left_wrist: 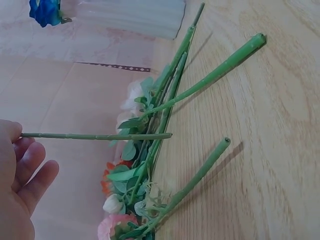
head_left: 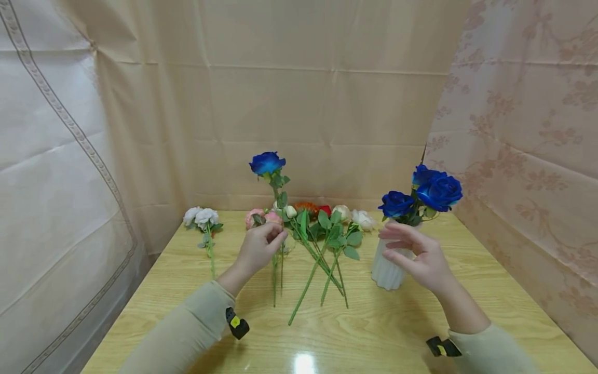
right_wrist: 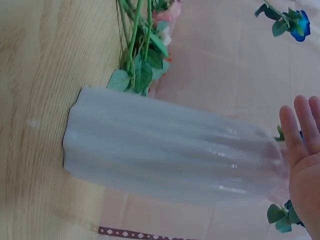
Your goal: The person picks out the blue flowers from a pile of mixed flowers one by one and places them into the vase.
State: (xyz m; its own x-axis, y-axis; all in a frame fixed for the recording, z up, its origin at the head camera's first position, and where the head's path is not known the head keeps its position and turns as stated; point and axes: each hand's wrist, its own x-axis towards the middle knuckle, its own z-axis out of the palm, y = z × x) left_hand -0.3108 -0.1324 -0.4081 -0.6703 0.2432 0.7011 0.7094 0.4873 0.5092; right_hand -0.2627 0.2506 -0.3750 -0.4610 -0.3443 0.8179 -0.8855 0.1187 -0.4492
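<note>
My left hand (head_left: 261,248) pinches the green stem of a blue rose (head_left: 268,163), holding it upright above the table with the bloom high. In the left wrist view the lower stem (left_wrist: 95,136) sticks out past the fingertips, its end bare. A white fluted vase (head_left: 386,271) stands at the right with several blue roses (head_left: 439,191) in its mouth. Beside the vase's upper part is my right hand (head_left: 422,257), fingers loosely extended and holding nothing. The right wrist view has the vase wall (right_wrist: 165,145) close by; whether the hand touches it I cannot tell.
Several artificial flowers lie across the middle of the wooden table (head_left: 355,337), among them pink blooms (head_left: 273,218), an orange one (head_left: 306,208) and cream ones (head_left: 342,212), their stems (head_left: 306,293) pointing forward. White flowers (head_left: 205,218) lie at the left. Curtains (head_left: 317,114) hang behind.
</note>
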